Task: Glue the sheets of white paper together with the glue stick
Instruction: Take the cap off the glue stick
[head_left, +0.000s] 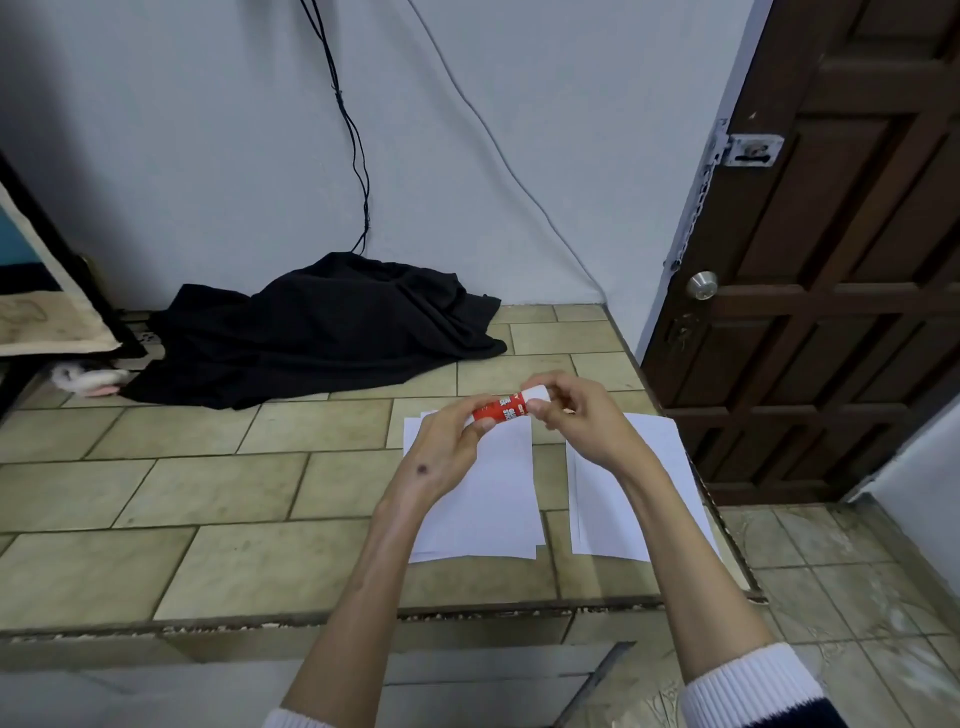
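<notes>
step: uncapping | glue stick (501, 409) gripped by left hand (447, 447), cap pinched by right hand (576, 421), frame centre | next: cap pulled off, glue spread on paper (493, 488)

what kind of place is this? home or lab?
Most likely a room in a home, not a lab. The work surface is a tiled ledge against a plain painted wall, beside a dark wooden door with a knob and chain latch, and a black cloth lies heaped on the tiles.
</notes>
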